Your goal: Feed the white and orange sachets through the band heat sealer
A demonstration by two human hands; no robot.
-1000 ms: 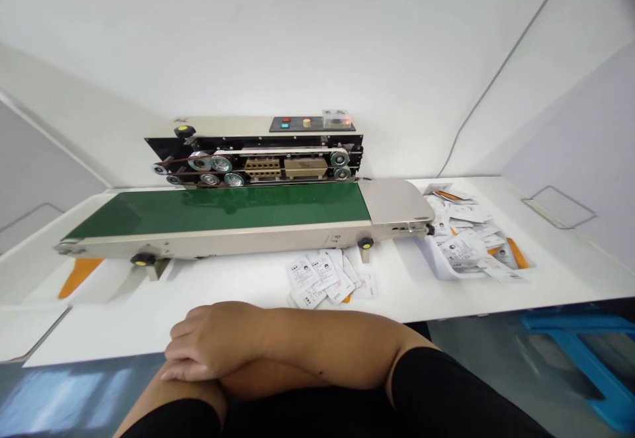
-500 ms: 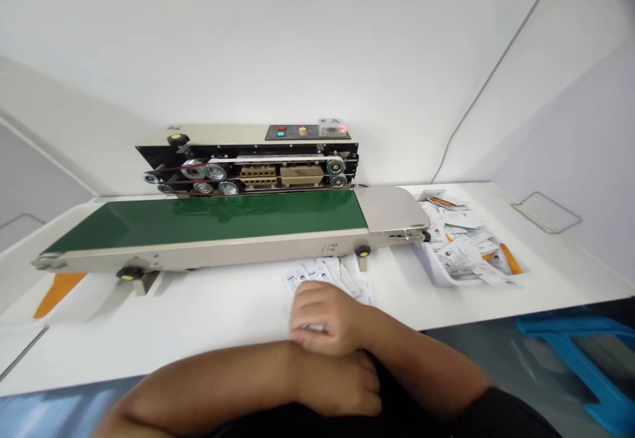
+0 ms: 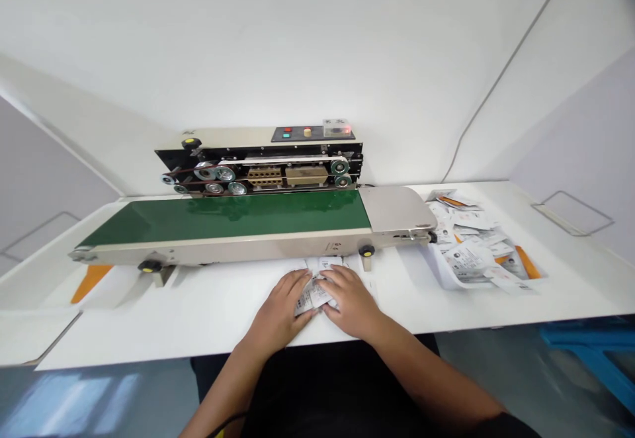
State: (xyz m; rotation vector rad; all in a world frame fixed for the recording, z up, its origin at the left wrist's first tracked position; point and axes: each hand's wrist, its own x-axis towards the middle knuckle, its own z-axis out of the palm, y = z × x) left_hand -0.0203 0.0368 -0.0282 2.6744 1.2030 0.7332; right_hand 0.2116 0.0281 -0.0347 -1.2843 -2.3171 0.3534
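White tabletop (image 3: 149, 322) holds our left hand (image 3: 278, 312) and right hand (image 3: 351, 302) on white paper packets (image 3: 313, 294), grip unclear; a hard push could slide them toward twelve o'clock.

Surface log, my feed: white surface (image 3: 149, 319) | band sealer with green conveyor (image 3: 223, 216) along the back | loose pile of printed sachets (image 3: 313, 294) just in front | larger sachet pile (image 3: 466, 259) at right | orange strip (image 3: 90, 282) near left end

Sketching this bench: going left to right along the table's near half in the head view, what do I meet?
Orange strip, left hand, printed packets, right hand, heap of printed packets.
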